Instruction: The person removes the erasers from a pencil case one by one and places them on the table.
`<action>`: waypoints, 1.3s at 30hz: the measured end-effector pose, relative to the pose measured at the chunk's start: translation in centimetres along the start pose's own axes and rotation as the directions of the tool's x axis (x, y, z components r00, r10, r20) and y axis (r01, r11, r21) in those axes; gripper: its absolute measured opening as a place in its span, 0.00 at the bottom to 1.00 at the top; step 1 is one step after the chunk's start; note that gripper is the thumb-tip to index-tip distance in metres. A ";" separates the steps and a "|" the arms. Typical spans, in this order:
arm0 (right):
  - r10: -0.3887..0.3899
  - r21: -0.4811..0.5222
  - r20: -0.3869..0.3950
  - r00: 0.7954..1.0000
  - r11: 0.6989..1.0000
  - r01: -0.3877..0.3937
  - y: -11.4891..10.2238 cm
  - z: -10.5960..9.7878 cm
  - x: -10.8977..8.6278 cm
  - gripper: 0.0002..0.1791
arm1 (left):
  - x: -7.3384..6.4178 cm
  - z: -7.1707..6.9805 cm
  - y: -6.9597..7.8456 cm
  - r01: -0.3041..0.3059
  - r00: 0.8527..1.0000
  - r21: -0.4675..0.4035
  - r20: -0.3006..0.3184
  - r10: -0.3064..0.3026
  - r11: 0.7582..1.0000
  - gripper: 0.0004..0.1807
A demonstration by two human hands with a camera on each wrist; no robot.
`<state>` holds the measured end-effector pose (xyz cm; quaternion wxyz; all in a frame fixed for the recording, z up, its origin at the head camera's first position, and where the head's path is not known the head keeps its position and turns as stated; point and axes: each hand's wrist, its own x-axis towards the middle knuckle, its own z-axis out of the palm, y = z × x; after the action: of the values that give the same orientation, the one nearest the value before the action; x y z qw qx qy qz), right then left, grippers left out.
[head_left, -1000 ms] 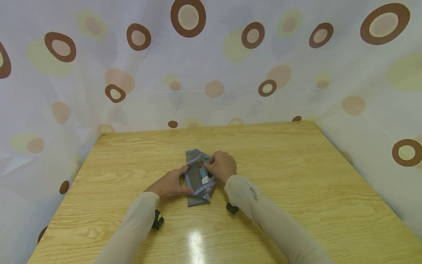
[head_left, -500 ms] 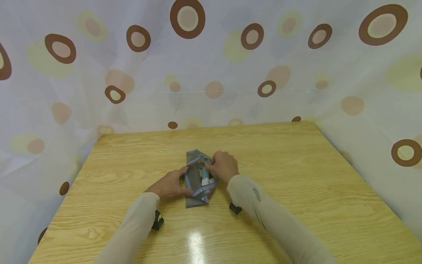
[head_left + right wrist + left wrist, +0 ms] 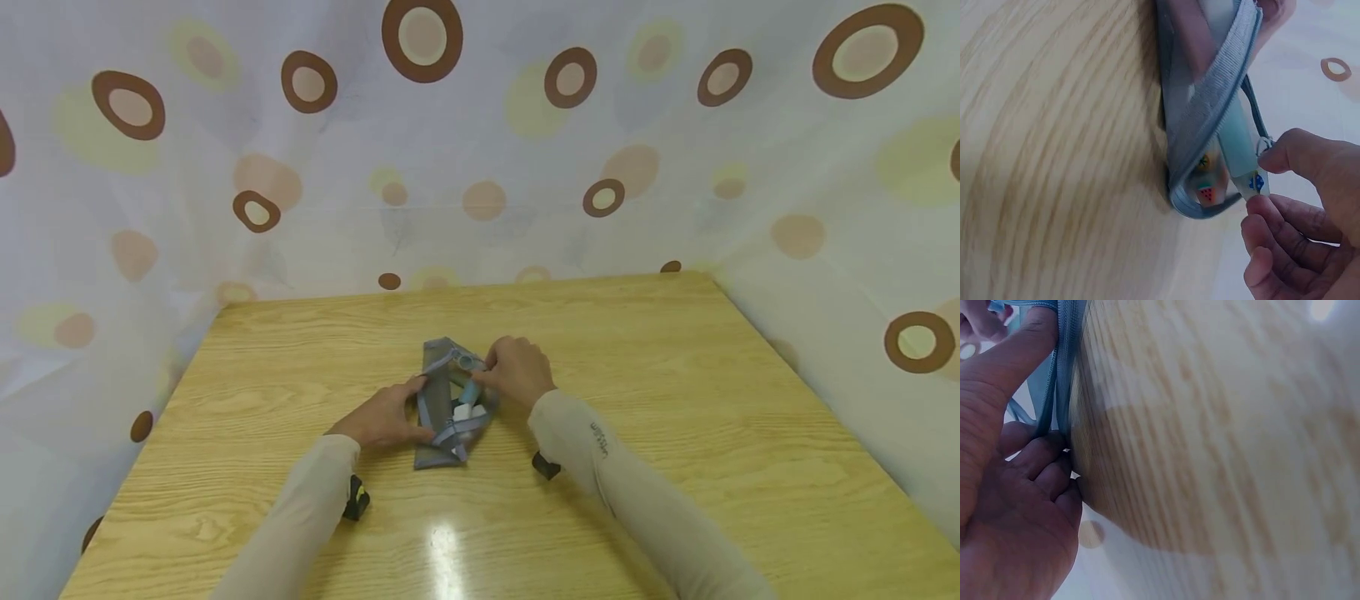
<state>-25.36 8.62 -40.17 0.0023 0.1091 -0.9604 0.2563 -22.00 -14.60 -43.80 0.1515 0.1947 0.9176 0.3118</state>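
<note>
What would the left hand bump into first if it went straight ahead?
The grey pouch: the left hand already touches its edge. What comes after that is unclear; depth is hard to judge.

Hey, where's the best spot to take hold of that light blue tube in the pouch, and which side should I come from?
I'd pinch the narrow tip with the blue pattern, coming from the person's right. The light blue tube tapers there, and that end shows in the open mouth of the pouch, while the zipper band crosses over its barrel.
</note>
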 end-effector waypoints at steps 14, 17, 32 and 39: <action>-0.125 -0.041 0.089 0.988 0.991 0.129 0.6 -2.2 -0.1 0.09 | 0.1 0.2 0.0 0.005 1.000 0.005 -0.014 -0.005 1.000 0.53; -0.145 -0.055 0.105 0.984 0.987 0.152 0.6 -2.6 -0.1 0.09 | 0.1 0.1 0.1 -0.006 1.000 0.007 -0.011 0.006 1.000 0.53; -0.209 -0.071 0.159 0.965 0.972 0.222 0.7 -5.1 0.0 0.09 | 0.1 -0.1 0.1 0.000 1.000 0.008 -0.001 0.000 1.000 0.53; -0.219 -0.036 0.136 0.966 0.974 0.226 1.1 -6.6 0.0 0.09 | 0.1 0.0 0.0 -0.001 1.000 -0.011 0.002 0.001 1.000 0.54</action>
<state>-25.96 12.80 -35.02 -0.0293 0.2326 -0.9464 0.2222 -22.09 -14.54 -43.76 0.1535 0.1945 0.9156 0.3165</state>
